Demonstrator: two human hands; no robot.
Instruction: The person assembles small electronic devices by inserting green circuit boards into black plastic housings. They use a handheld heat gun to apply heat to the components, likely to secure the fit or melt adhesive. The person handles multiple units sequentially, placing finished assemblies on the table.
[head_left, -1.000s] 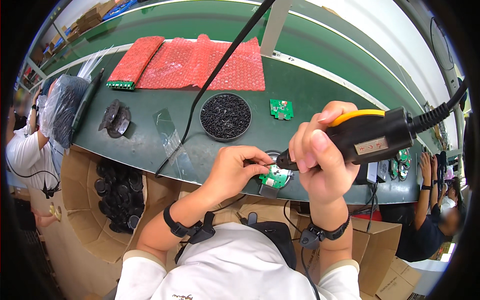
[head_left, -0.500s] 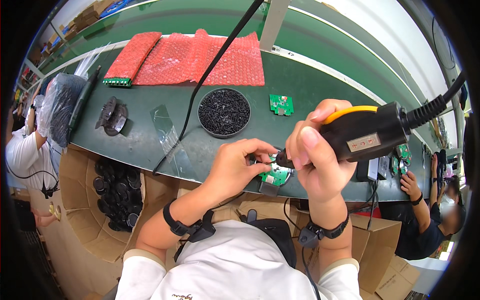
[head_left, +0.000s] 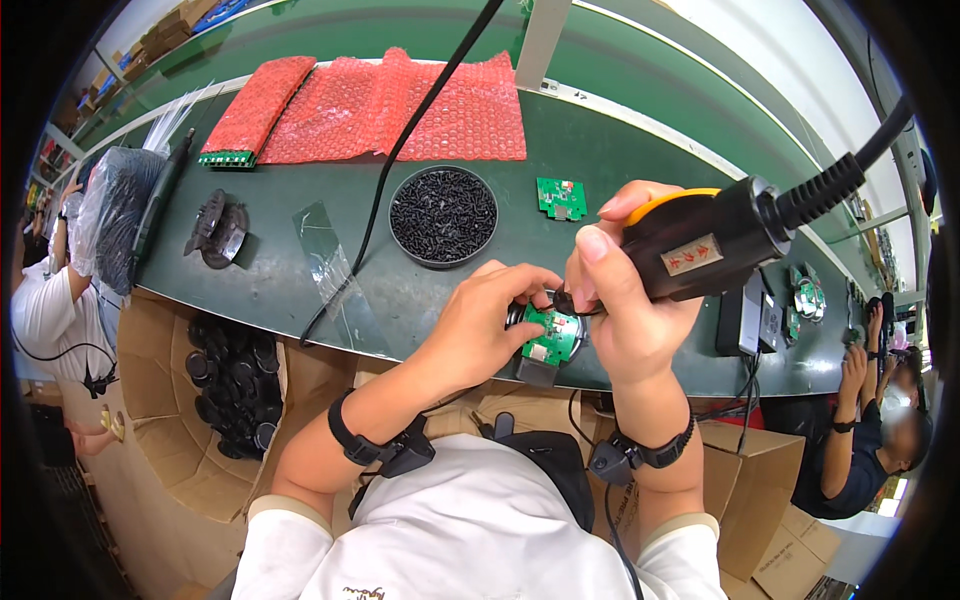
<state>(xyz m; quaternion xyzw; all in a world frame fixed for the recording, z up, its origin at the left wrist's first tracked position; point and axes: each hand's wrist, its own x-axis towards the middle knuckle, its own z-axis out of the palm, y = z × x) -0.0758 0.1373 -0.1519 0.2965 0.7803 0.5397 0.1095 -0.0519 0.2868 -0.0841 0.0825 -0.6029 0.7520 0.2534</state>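
Green worktop [head_left: 300,280], long and curved by the lens, carrying an assembly station.

Item, near edge, centre: small green board [head_left: 553,335] seated in a round dark housing [head_left: 540,368], at the worktop's front lip. Left hand [head_left: 480,330] curled over its left side, fingers closed on the rim of board and housing, steadying them. Right hand [head_left: 625,300] wrapped shut around a driver [head_left: 715,240], black body with orange top, its tip down on the board just beside the left fingertips. Coiled cord runs from the driver off toward the right rim.

Item, centre: round black tray [head_left: 443,215] full of dark screws, just behind the hands. A loose green board [head_left: 561,198] lies to its right.

Item, far edge: red bubble wrap [head_left: 420,105] spread flat; a second folded piece to its left with a green strip [head_left: 226,158] at its near end.

Item, left end: dark moulded parts [head_left: 215,228], a clear plastic bag [head_left: 330,265], a black cable [head_left: 400,150] crossing toward the near edge. A carton [head_left: 230,390] of black housings stands below the left near edge.

Handling note, as judged: hold the driver square to the board, bit seated in the screw head, left fingers clear of the tip, housing pressed firm against turning, pressure light so the board does not crack.

Other people work at the left and right ends.
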